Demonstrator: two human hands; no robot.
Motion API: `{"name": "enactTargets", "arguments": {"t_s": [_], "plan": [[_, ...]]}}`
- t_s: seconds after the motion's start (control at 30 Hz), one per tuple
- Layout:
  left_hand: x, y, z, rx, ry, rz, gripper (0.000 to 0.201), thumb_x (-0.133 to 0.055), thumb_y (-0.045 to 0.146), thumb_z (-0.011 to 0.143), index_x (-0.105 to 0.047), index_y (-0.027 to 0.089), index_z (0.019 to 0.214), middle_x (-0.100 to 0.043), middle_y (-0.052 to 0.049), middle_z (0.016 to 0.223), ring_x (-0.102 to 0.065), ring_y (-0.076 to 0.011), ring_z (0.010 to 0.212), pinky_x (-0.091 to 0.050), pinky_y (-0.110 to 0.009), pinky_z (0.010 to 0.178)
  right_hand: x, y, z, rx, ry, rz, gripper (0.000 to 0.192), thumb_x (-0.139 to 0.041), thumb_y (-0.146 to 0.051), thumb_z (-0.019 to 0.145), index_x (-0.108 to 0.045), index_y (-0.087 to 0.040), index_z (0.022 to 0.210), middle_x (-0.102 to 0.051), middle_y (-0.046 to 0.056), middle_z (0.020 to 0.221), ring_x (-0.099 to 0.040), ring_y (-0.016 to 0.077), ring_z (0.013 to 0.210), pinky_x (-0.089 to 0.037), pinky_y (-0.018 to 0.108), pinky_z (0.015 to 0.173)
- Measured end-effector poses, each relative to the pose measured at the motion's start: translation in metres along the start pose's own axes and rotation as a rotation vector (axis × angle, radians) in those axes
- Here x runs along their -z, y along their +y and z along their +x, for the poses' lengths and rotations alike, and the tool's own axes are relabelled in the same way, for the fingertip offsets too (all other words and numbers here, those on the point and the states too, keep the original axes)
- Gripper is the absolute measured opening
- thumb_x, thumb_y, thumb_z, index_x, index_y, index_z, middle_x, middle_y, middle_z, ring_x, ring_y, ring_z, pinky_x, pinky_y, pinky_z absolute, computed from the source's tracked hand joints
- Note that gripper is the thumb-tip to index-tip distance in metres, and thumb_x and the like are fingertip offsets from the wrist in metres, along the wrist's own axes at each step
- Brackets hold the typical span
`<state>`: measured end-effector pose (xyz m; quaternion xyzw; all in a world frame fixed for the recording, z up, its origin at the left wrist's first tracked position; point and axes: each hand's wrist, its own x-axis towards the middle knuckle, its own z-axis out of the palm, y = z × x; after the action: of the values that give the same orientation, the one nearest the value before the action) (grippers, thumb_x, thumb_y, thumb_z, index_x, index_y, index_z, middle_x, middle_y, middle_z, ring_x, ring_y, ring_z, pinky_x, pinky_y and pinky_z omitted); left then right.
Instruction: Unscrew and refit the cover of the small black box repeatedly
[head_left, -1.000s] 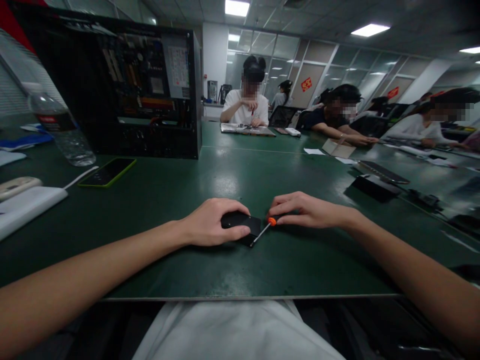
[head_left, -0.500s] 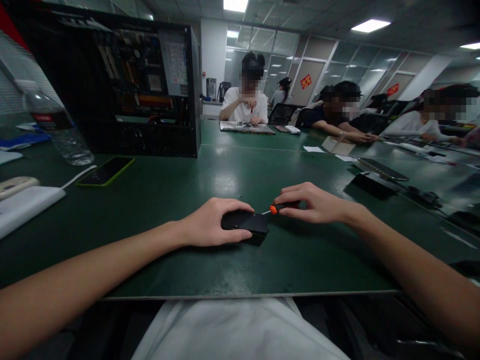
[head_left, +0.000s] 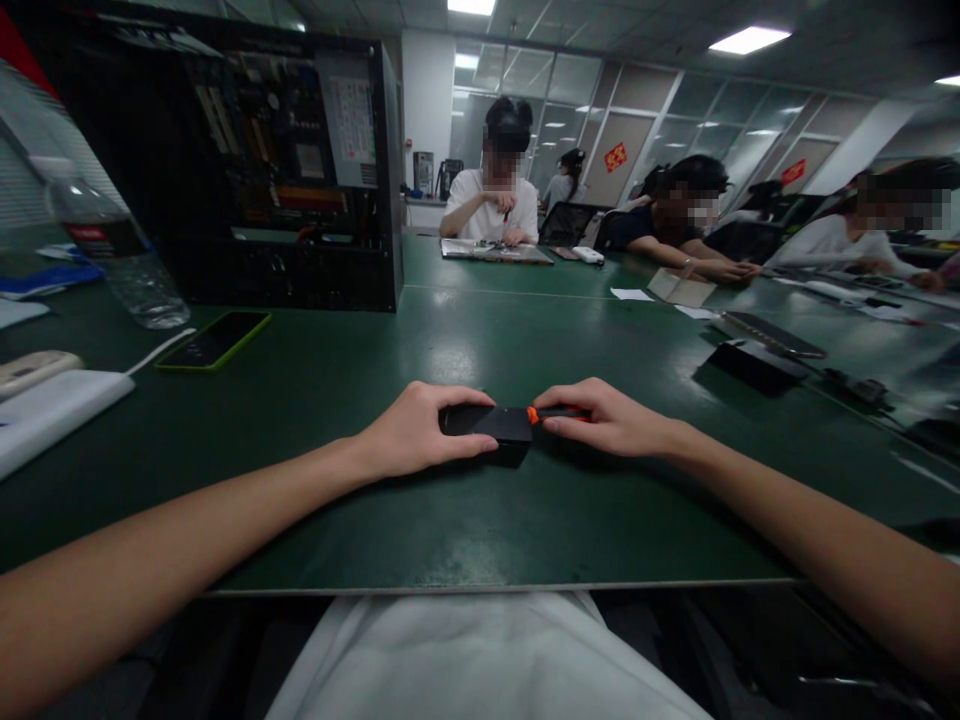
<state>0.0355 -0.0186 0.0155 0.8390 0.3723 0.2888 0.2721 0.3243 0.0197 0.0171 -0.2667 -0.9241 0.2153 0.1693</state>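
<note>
A small black box-shaped case [head_left: 495, 424] sits on the green table in front of me. My left hand [head_left: 424, 430] grips it from the left, thumb along the near side and fingers along the far side. My right hand [head_left: 600, 418] is closed around a screwdriver [head_left: 559, 413] with a black handle and an orange collar. The screwdriver lies nearly level and points left, its collar close against the right end of the case. Its metal shaft is hidden now, and I cannot tell exactly where the tip is.
An open computer tower [head_left: 300, 200] stands at the back left. Near it are a water bottle [head_left: 120, 250], a green-edged phone [head_left: 215, 341] and a white power strip [head_left: 64, 415]. Dark parts [head_left: 754, 368] lie at the right. Several people sit across the table.
My right hand has brought the screwdriver left, up to the case's end, and its shaft has gone from sight. The left hand and case have shifted slightly upward in view.
</note>
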Motion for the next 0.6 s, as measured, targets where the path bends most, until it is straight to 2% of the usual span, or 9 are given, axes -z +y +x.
{"name": "enactTargets", "arguments": {"t_s": [0.1, 0.3, 0.4, 0.6], "plan": [[0.000, -0.001, 0.000, 0.008, 0.013, -0.005, 0.045, -0.079, 0.043, 0.081, -0.075, 0.016, 0.117, -0.079, -0.004, 0.098, -0.071, -0.0197, 0.080, -0.052, -0.027, 0.074, 0.004, 0.004, 0.000, 0.022, -0.002, -0.017, 0.035, -0.053, -0.040, 0.100, -0.071, -0.012, 0.111, -0.071, 0.004, 0.083, -0.059, 0.0092, 0.066, -0.043, 0.020, 0.060], [-0.001, -0.004, 0.000, 0.005, 0.016, -0.013, 0.045, -0.078, 0.044, 0.082, -0.075, 0.016, 0.117, -0.079, -0.004, 0.100, -0.072, -0.0205, 0.083, -0.053, -0.028, 0.077, 0.011, 0.004, -0.002, 0.204, 0.069, -0.382, 0.033, -0.048, -0.033, 0.102, -0.067, -0.013, 0.121, -0.069, 0.008, 0.091, -0.061, 0.0140, 0.078, -0.043, 0.025, 0.068], [-0.001, -0.005, 0.000, 0.019, 0.048, -0.009, 0.046, -0.078, 0.044, 0.082, -0.074, 0.016, 0.119, -0.078, -0.005, 0.105, -0.072, -0.0215, 0.088, -0.053, -0.030, 0.082, 0.012, 0.005, -0.002, 0.195, 0.073, -0.512, 0.033, -0.046, -0.032, 0.103, -0.066, -0.014, 0.122, -0.069, 0.009, 0.092, -0.061, 0.0159, 0.080, -0.043, 0.027, 0.070], [-0.002, -0.004, 0.000, 0.027, 0.062, -0.040, 0.045, -0.078, 0.042, 0.083, -0.074, 0.016, 0.119, -0.078, -0.006, 0.108, -0.072, -0.0219, 0.093, -0.054, -0.030, 0.085, 0.014, 0.016, -0.003, 0.127, 0.002, -0.492, 0.031, -0.043, -0.034, 0.104, -0.064, -0.016, 0.118, -0.069, 0.009, 0.097, -0.064, 0.0147, 0.079, -0.045, 0.025, 0.070]]}}
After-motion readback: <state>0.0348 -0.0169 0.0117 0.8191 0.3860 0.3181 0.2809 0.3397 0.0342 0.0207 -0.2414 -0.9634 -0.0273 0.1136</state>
